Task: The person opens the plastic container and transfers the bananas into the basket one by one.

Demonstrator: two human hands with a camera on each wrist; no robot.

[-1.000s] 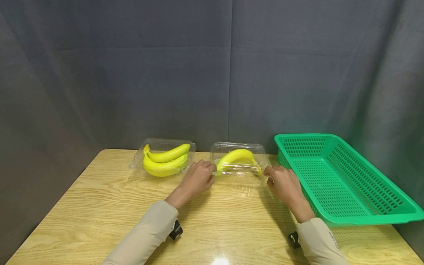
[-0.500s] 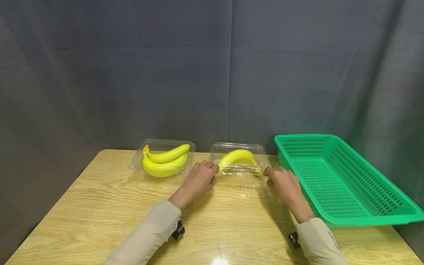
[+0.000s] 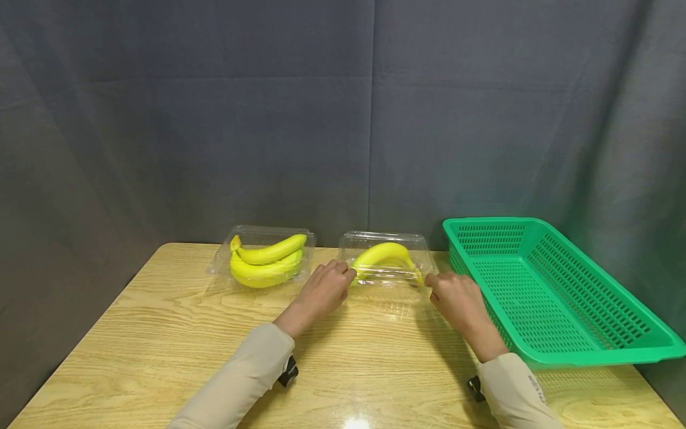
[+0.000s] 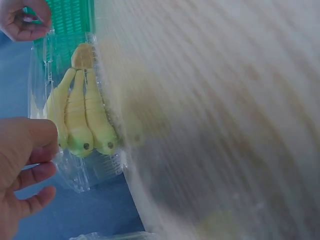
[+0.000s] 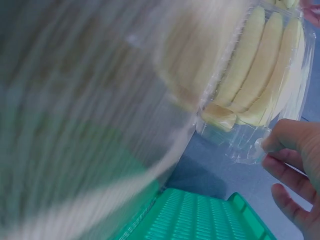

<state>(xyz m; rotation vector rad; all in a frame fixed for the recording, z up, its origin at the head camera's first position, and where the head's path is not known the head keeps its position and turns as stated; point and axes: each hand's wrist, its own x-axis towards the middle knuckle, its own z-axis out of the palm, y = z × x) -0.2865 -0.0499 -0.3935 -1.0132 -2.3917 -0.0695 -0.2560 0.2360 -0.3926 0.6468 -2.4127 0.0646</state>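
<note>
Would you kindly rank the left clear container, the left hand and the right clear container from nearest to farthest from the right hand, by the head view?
1. Right clear container: its right end pinched by the right hand.
2. Left hand: at that container's left end.
3. Left clear container: farthest left of the three.

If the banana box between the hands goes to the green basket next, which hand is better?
Probably the right hand. It pinches the clear clamshell box at the end nearer the green plastic basket. The left hand is at the farther end.
</note>
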